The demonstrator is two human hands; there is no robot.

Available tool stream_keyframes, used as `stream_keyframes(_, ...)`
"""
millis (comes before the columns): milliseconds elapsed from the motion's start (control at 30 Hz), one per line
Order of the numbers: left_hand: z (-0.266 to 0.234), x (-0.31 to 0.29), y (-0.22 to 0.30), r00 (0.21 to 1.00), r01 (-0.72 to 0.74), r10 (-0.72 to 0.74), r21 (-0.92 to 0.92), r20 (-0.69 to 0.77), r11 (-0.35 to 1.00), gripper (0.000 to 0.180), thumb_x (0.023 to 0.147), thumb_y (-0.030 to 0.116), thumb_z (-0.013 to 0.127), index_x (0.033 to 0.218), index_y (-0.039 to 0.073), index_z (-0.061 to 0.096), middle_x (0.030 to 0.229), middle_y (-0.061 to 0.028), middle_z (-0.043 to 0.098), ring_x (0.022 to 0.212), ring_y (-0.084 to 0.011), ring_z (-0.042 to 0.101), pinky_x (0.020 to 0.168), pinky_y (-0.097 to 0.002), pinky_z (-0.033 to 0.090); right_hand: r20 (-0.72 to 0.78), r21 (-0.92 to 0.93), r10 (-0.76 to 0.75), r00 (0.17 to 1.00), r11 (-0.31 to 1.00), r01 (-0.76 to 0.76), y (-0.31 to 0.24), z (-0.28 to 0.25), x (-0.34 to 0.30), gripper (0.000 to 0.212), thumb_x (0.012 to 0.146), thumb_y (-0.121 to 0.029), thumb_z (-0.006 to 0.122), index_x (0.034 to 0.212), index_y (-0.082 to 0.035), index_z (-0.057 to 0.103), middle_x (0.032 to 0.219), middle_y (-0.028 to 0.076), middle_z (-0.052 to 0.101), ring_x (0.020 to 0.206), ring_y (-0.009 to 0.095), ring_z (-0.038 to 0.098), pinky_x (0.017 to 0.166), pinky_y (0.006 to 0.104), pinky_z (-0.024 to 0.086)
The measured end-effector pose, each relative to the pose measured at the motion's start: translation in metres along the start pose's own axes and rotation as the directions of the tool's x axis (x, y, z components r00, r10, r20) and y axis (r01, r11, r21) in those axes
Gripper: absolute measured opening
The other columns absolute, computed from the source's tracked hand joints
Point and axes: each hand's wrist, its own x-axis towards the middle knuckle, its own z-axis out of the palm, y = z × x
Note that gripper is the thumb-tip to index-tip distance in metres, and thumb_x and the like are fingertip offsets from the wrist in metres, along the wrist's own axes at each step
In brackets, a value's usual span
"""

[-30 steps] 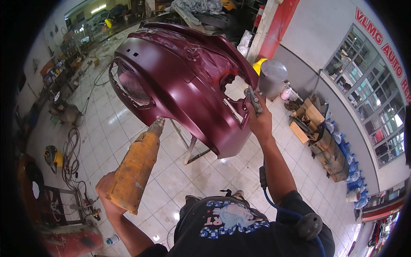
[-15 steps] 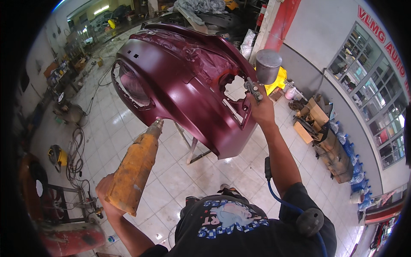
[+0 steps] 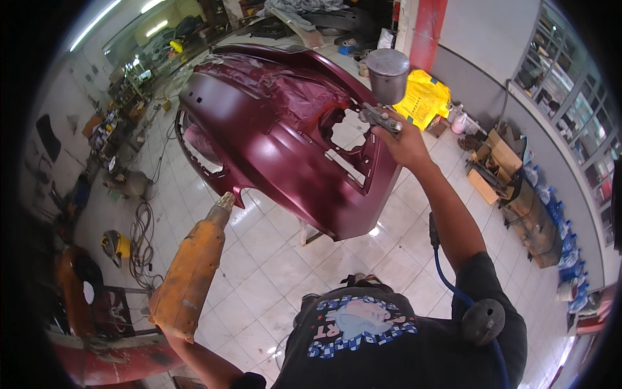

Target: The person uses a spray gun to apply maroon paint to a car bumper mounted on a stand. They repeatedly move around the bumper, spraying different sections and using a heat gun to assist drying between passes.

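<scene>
My left hand [image 3: 154, 303], mostly hidden behind the tool, is closed around a worn orange heat gun [image 3: 190, 275]. Its metal nozzle points up at the lower left edge of a dark maroon car bumper cover [image 3: 259, 155]; whether it touches cannot be told. My right hand [image 3: 409, 146] grips a metal spray gun [image 3: 382, 119] with a grey cup [image 3: 387, 76] on top, over the bumper's right opening. Crumpled maroon-coated masking sheet [image 3: 301, 97] covers the bumper's middle. A stand leg [image 3: 310, 233] shows beneath it.
A blue hose [image 3: 447, 282] runs past my right arm. On the tiled floor lie coiled cables [image 3: 144, 243] and a yellow-black machine [image 3: 116, 246] at left. A yellow bag [image 3: 424, 97], cardboard boxes [image 3: 495, 159] and blue bottles [image 3: 562, 220] line the right wall.
The view has shifted. My right hand has turned the spray gun, its cup now farther left and higher in view. The heat gun has moved slightly left and down, still held.
</scene>
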Motion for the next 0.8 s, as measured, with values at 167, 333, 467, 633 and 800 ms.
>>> stream_keyframes(167, -0.001, -0.003, 0.010, 0.999, 0.043, -0.045, 0.060, 0.029, 0.997, 0.032, 0.062, 0.028, 0.075, 0.078, 0.003, 0.064, 0.063, -0.0110, 0.052, 0.055, -0.0325, 0.052, 0.053, -0.0401, 0.039, 0.182, 0.136, -0.067, 0.981, 0.990, 0.042, 0.025, -0.014, -0.013, 0.044, 0.090, -0.024, 0.076, 0.131, -0.011, 0.065, 0.100, 0.016, 0.074, 0.090, 0.025, 0.070, 0.086, 0.0359, 0.053)
stream_keyframes(333, 0.000, -0.001, 0.022, 0.994, 0.089, -0.095, 0.117, 0.048, 0.989, 0.031, 0.062, 0.027, 0.074, 0.078, 0.003, 0.064, 0.062, -0.0104, 0.051, 0.054, -0.0313, 0.051, 0.053, -0.0396, 0.039, 0.441, 0.141, -0.052, 0.896, 0.990, -0.012, 0.022, -0.068, -0.036, 0.042, 0.091, -0.020, 0.074, 0.131, -0.011, 0.065, 0.097, 0.015, 0.075, 0.084, 0.023, 0.069, 0.083, 0.0363, 0.053)
stream_keyframes(467, 0.003, 0.005, 0.032, 0.992, 0.103, -0.111, 0.132, 0.061, 0.986, 0.030, 0.062, 0.026, 0.074, 0.078, 0.003, 0.064, 0.061, -0.0100, 0.050, 0.054, -0.0303, 0.051, 0.053, -0.0392, 0.039, 0.399, 0.003, 0.018, 0.917, 1.000, -0.021, 0.022, -0.087, -0.034, 0.043, 0.092, -0.025, 0.072, 0.133, -0.015, 0.063, 0.093, 0.017, 0.073, 0.084, 0.031, 0.071, 0.080, 0.0397, 0.054)
stream_keyframes(633, 0.012, 0.016, 0.036, 0.990, 0.100, -0.112, 0.134, 0.081, 0.986, 0.029, 0.061, 0.025, 0.074, 0.077, 0.004, 0.065, 0.061, -0.0094, 0.049, 0.053, -0.0291, 0.050, 0.053, -0.0388, 0.038, 0.146, -0.090, 0.078, 0.986, 0.994, -0.065, -0.002, -0.080, -0.021, 0.047, 0.094, -0.033, 0.069, 0.138, -0.019, 0.058, 0.094, 0.020, 0.072, 0.086, 0.038, 0.069, 0.079, 0.0455, 0.053)
stream_keyframes(800, 0.026, 0.033, 0.026, 0.993, 0.074, -0.083, 0.110, 0.079, 0.991, 0.028, 0.061, 0.024, 0.074, 0.077, 0.004, 0.065, 0.060, -0.0088, 0.048, 0.052, -0.0279, 0.050, 0.052, -0.0383, 0.038, -0.186, -0.141, -0.108, 0.977, 0.987, 0.082, -0.001, -0.052, -0.029, 0.049, 0.096, -0.034, 0.066, 0.141, -0.019, 0.055, 0.107, 0.022, 0.070, 0.094, 0.042, 0.067, 0.080, 0.0482, 0.053)
